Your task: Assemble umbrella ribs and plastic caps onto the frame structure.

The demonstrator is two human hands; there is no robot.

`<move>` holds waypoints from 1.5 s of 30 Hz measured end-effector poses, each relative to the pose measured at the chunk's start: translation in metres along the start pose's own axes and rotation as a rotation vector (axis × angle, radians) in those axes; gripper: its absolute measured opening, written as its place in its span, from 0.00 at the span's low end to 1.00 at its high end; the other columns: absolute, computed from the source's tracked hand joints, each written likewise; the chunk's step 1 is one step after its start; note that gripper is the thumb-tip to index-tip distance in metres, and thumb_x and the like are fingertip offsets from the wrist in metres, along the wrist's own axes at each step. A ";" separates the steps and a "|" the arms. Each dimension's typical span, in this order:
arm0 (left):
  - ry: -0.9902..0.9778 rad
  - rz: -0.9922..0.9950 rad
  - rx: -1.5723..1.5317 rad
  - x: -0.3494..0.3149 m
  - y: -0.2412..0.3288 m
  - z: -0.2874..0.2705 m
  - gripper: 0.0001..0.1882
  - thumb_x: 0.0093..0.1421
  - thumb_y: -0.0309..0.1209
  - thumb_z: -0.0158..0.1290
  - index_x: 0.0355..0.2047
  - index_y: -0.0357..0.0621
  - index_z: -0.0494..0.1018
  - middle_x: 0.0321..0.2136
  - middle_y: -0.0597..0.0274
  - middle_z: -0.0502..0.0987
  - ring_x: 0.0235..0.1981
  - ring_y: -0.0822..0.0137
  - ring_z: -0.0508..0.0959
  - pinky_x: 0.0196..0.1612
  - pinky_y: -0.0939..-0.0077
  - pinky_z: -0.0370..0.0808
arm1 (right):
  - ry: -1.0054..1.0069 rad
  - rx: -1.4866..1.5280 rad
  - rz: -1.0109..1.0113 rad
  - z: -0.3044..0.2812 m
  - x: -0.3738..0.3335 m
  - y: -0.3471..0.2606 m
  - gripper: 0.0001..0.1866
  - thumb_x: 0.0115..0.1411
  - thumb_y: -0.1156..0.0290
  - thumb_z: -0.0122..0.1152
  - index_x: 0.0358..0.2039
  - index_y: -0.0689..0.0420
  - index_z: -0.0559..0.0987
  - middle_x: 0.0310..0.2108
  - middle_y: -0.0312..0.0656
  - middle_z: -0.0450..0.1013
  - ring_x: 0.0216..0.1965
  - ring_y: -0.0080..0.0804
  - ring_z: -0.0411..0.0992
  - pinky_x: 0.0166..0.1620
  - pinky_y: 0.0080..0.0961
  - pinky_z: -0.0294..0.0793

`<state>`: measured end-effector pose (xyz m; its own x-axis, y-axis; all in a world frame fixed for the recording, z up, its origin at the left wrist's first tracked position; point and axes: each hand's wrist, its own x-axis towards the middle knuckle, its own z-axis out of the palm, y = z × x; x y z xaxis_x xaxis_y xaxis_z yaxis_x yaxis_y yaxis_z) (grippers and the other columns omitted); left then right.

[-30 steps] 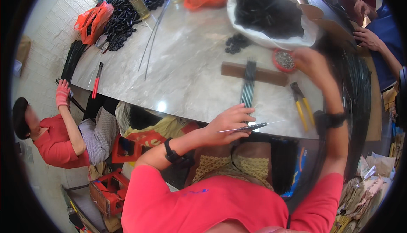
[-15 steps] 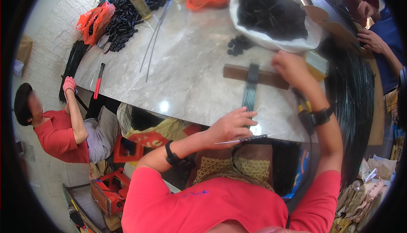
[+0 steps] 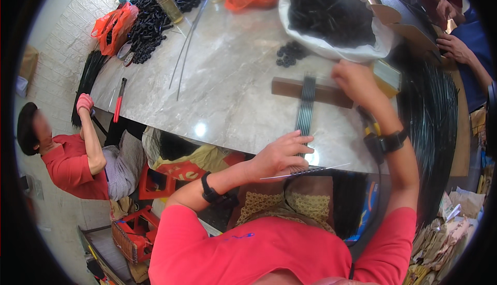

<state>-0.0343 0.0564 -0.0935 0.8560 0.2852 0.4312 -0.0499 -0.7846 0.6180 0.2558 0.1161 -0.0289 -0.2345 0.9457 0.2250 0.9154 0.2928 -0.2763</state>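
Note:
A flat row of thin dark rods (image 3: 306,110) lies across a brown block (image 3: 286,87) on the table. My left hand (image 3: 282,155) is on the near part of the row, its fingers bent over the rods. Just below that hand, a thin light rod (image 3: 339,167) crosses the near ends at the table's front edge. Beyond the block's right part, my right hand (image 3: 356,82) is closed, with its fingertips drawn together. Whatever those fingertips hold is too small or hidden to make out. Close by are a cluster of small black rings (image 3: 291,54) and a yellowish box (image 3: 385,77).
A white bag (image 3: 283,15) full of black pieces stands behind my right hand. Long dark rods (image 3: 427,119) are heaped at the right. Red-handled pliers (image 3: 118,101) and a black parts pile (image 3: 150,31) are at left. A seated person (image 3: 75,166) grips a rod bundle; others work far right.
The thin light rod below my left hand has shifted slightly. Both hands stay in nearly the same places.

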 end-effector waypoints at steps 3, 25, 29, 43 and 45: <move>0.003 -0.007 -0.006 0.000 0.000 0.000 0.06 0.56 0.32 0.60 0.35 0.49 0.77 0.47 0.60 0.76 0.61 0.54 0.69 0.66 0.50 0.61 | -0.011 -0.006 0.005 -0.001 0.001 -0.002 0.05 0.56 0.75 0.56 0.31 0.58 0.79 0.33 0.47 0.75 0.37 0.49 0.75 0.42 0.41 0.74; -0.014 -0.012 -0.010 -0.001 -0.002 0.001 0.04 0.57 0.32 0.59 0.33 0.51 0.78 0.51 0.60 0.76 0.63 0.54 0.68 0.66 0.49 0.60 | -0.008 0.005 0.018 -0.001 0.001 0.002 0.06 0.56 0.75 0.55 0.31 0.58 0.79 0.33 0.47 0.75 0.36 0.49 0.76 0.41 0.41 0.74; 0.012 -0.003 0.008 0.001 0.000 0.000 0.06 0.56 0.32 0.61 0.34 0.49 0.77 0.47 0.61 0.77 0.60 0.54 0.70 0.65 0.50 0.62 | -0.001 -0.003 -0.005 0.000 0.002 0.003 0.06 0.56 0.74 0.55 0.31 0.58 0.79 0.33 0.47 0.75 0.36 0.49 0.76 0.41 0.42 0.74; 0.019 -0.001 0.010 0.000 -0.001 0.002 0.07 0.57 0.33 0.61 0.34 0.48 0.77 0.47 0.61 0.77 0.60 0.54 0.70 0.65 0.51 0.62 | -0.012 -0.003 0.011 0.000 0.002 0.000 0.05 0.56 0.75 0.56 0.31 0.58 0.79 0.33 0.47 0.75 0.36 0.50 0.75 0.41 0.41 0.74; 0.018 0.004 0.017 0.000 -0.001 0.002 0.07 0.57 0.33 0.61 0.34 0.48 0.77 0.46 0.61 0.77 0.60 0.54 0.70 0.65 0.51 0.63 | -0.011 0.002 0.014 0.000 0.002 0.001 0.05 0.56 0.75 0.56 0.31 0.58 0.79 0.33 0.47 0.75 0.36 0.50 0.75 0.41 0.41 0.74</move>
<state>-0.0338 0.0564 -0.0954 0.8466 0.2913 0.4454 -0.0447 -0.7951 0.6049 0.2557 0.1183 -0.0289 -0.2258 0.9511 0.2106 0.9179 0.2802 -0.2811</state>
